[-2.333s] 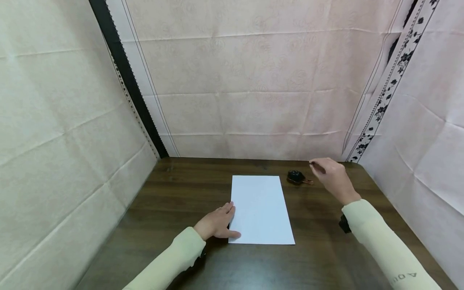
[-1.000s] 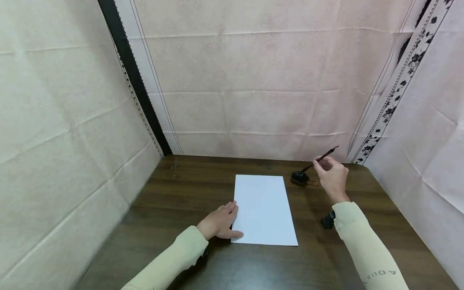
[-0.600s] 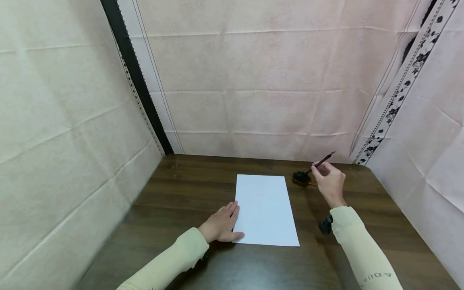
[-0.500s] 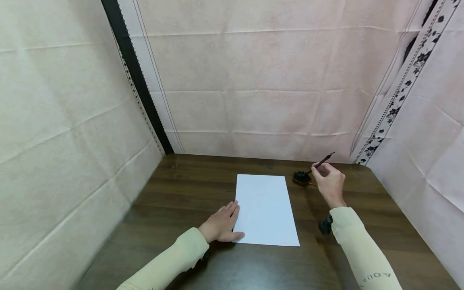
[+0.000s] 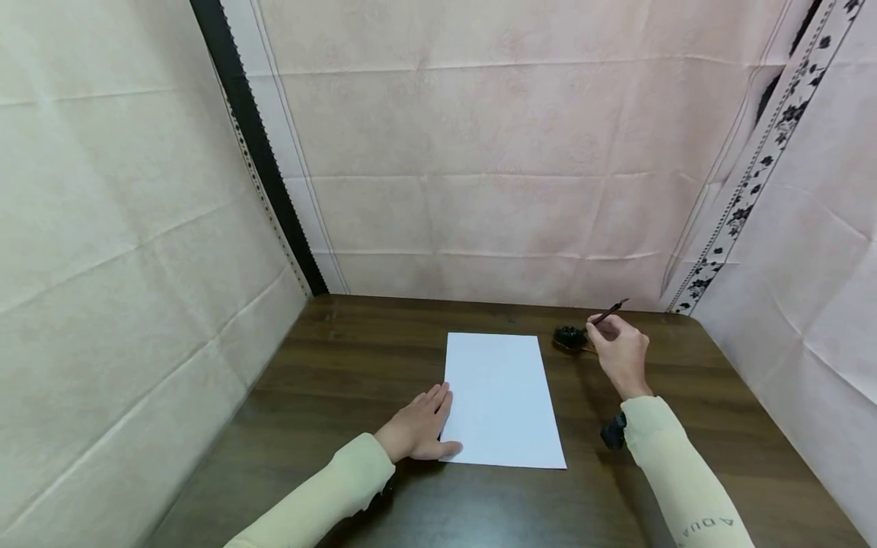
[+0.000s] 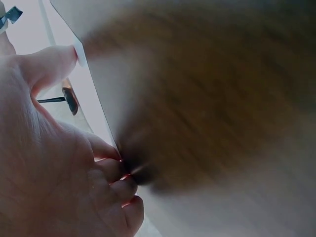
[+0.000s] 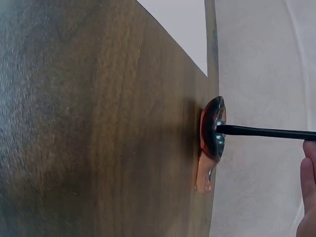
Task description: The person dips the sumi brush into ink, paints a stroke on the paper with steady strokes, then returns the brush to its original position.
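Black and slim, a stick [image 5: 608,313] is pinched between the thumb and fingers of the right hand [image 5: 622,356], slanting so that its lower end meets a dark dish [image 5: 568,337]; the tip is hidden there. The dish sits just beyond the fingertips, to their left, on a reddish-brown base [image 7: 204,173] whose tail reaches toward that hand. The left hand [image 5: 419,428] lies with fingers straight and thumb spread over the left edge of the white paper [image 5: 505,403], its thumb at the near left corner. The paper rests flat, and a strip of brown tabletop [image 5: 322,426] separates its far right corner from the dish. Close behind the dish runs the far edge of the wood, backed by a pale hanging cloth [image 5: 479,198]. Broad wood extends left of the paper.
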Demonstrator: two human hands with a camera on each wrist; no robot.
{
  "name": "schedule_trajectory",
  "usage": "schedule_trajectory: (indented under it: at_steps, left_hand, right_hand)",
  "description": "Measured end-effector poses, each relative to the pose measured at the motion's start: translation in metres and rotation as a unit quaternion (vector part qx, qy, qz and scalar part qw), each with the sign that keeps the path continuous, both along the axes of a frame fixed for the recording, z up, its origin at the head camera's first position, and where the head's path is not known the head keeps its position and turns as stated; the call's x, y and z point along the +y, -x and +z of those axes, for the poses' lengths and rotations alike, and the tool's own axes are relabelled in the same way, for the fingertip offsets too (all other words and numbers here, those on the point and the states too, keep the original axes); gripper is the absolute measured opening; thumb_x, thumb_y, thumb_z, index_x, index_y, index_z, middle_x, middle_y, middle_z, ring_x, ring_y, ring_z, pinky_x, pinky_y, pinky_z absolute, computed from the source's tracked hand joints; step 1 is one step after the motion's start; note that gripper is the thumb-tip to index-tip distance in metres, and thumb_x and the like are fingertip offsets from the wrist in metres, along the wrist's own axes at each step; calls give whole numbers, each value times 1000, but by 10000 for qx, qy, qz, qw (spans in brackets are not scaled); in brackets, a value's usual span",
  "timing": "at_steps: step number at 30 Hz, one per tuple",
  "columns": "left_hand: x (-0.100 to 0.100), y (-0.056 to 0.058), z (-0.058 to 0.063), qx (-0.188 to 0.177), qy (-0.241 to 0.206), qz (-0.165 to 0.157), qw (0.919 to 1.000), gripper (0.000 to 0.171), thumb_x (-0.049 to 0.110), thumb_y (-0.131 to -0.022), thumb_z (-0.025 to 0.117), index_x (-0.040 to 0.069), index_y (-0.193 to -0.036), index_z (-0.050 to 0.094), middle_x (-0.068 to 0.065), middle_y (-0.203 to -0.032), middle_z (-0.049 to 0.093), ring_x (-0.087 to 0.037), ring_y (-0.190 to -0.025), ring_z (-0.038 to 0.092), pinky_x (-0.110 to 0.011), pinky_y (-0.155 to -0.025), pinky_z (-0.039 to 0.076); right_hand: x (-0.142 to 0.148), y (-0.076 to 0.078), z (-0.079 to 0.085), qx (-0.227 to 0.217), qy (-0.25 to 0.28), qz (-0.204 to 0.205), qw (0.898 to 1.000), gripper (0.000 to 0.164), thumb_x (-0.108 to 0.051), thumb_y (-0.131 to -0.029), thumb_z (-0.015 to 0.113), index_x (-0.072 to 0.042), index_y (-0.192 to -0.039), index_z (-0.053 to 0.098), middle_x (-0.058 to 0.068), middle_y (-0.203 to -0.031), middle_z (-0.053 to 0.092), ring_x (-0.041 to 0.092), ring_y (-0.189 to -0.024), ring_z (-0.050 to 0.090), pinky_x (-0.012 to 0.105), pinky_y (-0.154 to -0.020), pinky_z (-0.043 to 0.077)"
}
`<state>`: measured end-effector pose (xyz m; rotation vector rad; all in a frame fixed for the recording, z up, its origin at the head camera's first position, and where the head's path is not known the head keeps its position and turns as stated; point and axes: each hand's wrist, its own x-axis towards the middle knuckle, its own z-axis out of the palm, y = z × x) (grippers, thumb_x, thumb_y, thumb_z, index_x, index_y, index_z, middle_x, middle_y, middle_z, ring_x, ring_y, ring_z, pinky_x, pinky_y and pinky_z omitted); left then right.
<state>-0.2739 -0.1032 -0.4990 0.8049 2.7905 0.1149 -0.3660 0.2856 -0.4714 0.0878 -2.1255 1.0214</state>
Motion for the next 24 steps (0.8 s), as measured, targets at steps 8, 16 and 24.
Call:
schedule_trajectory:
  at_steps: [8, 16, 24]
  left_hand:
    - [-4, -2, -1, -6, -149, -52, 9999, 95, 61, -100, 57, -2, -165, 27, -18, -176, 22, -33, -164, 23, -48, -133, 26]
    - [-2, -3, 3, 9, -125, -38, 9999, 95, 61, -99, 57, -2, -165, 28, -18, -176, 22, -32, -164, 24, -47, -133, 27]
    - [-1, -3, 4, -57, -119, -94, 9999, 95, 60, -100, 57, -3, -165, 27, -19, -176, 22, -33, -164, 23, -48, -133, 26]
  right_hand:
    - [1, 4, 13, 148, -22, 116, 9998, 11, -15, -96, 79, -6, -101, 81, 15, -92, 82, -25, -77, 56, 1, -69, 41]
    - [1, 3, 17, 37, -74, 180, 9998, 11, -15, -96, 79, -6, -103, 81, 15, -94, 81, -22, -77, 57, 0, -69, 42]
    - [0, 1, 3, -76, -213, 54, 9997, 7, -11, -95, 79, -7, -101, 81, 15, -91, 81, 16, -79, 75, 0, -69, 42]
